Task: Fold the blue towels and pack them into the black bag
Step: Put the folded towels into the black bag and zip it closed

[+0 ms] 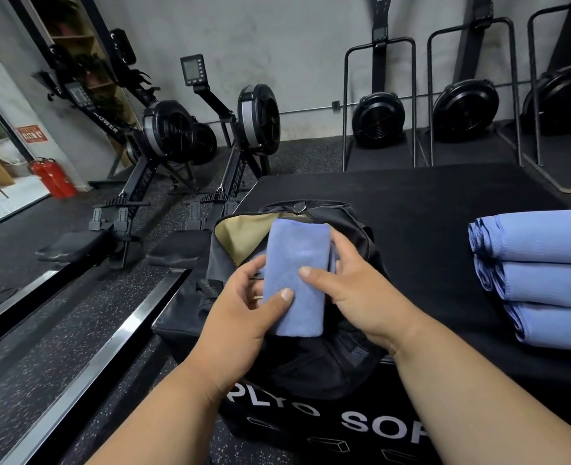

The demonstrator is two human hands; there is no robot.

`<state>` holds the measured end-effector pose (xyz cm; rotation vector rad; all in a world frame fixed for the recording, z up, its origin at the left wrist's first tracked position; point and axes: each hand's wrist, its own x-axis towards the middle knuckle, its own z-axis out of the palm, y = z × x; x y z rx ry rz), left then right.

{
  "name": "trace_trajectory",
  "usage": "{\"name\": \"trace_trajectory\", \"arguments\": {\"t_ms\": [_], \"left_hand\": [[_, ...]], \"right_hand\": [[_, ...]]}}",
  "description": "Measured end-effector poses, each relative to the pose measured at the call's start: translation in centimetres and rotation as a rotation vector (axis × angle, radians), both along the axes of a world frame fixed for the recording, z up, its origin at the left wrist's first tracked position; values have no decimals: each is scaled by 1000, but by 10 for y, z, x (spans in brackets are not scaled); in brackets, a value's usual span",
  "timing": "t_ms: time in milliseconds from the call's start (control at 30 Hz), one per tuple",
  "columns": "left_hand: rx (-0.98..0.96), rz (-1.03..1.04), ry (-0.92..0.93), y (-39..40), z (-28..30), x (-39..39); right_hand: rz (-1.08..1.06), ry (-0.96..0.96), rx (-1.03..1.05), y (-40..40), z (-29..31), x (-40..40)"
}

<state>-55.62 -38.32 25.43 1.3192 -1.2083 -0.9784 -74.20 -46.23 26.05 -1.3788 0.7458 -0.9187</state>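
Hovering over the open black bag (311, 360), a folded blue towel (296, 276) is being held by both hands: the left hand (240, 317) and right hand (361, 293) are curling fingers round its sides, thumbs pressing on top. Three more folded towels (542, 280) are lying stacked to the right on the black box (428, 209).
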Motion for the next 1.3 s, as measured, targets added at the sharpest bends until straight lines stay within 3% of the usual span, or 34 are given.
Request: {"name": "trace_trajectory", "arguments": {"t_ms": [67, 100, 200, 233, 300, 467, 633, 733, 1000, 1300], "left_hand": [[1, 61, -134, -2, 0, 9], [-7, 102, -300, -5, -1, 17], [-51, 193, -1118, -11, -6, 45], [-35, 199, -1292, -14, -9, 53], [22, 194, -1448, -19, -14, 66], [-13, 135, -1535, -32, -24, 91], [39, -63, -1542, -42, -22, 93], [82, -79, -1562, -45, -20, 96], [-86, -21, -1320, -18, -13, 115], [-125, -19, -1163, -5, 4, 116]], "right_hand": [[-116, 49, -40, -5, -3, 5], [-177, 81, -72, -8, -3, 8], [-309, 193, -192, -13, 0, 17], [-325, 227, -220, -13, 0, 21], [-332, 292, -229, -17, -3, 28], [-288, 528, -229, -30, -21, 55], [-371, 589, -227, -37, -26, 74], [-398, 599, -230, -41, -25, 78], [-184, 700, -188, -46, -29, 93], [10, 454, 112, -39, -32, 104]]}}
